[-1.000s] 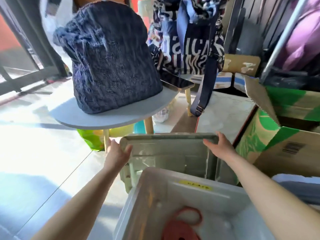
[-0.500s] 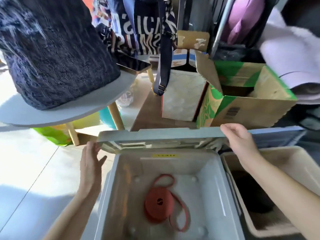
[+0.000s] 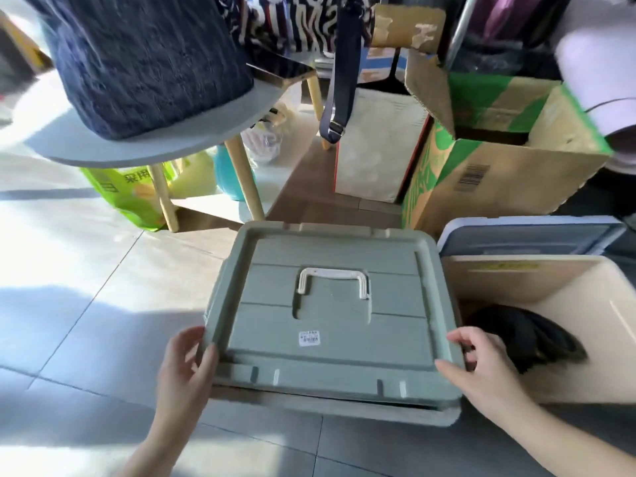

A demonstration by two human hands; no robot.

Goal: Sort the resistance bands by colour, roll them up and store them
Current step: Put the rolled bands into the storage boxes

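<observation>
A grey-green lid (image 3: pixel 330 325) with a white handle (image 3: pixel 332 282) lies on top of the grey storage box (image 3: pixel 344 409), hiding whatever is inside. My left hand (image 3: pixel 187 368) grips the lid's near left corner, thumb on top. My right hand (image 3: pixel 480 368) grips the near right corner the same way. To the right stands an open beige box (image 3: pixel 564 290) with a rolled black band (image 3: pixel 523 339) in it.
A blue-grey lid (image 3: pixel 530 237) lies behind the beige box. A green cardboard carton (image 3: pixel 492 180) stands at the back right. A round grey stool (image 3: pixel 137 146) with a dark knitted bag (image 3: pixel 144 60) stands at the back left over a green bag (image 3: pixel 130 194). Tiled floor lies left.
The lid has come down from upright behind the box to flat on top of it, covering the red band. Both hands moved from the lid's far edge to its near corners.
</observation>
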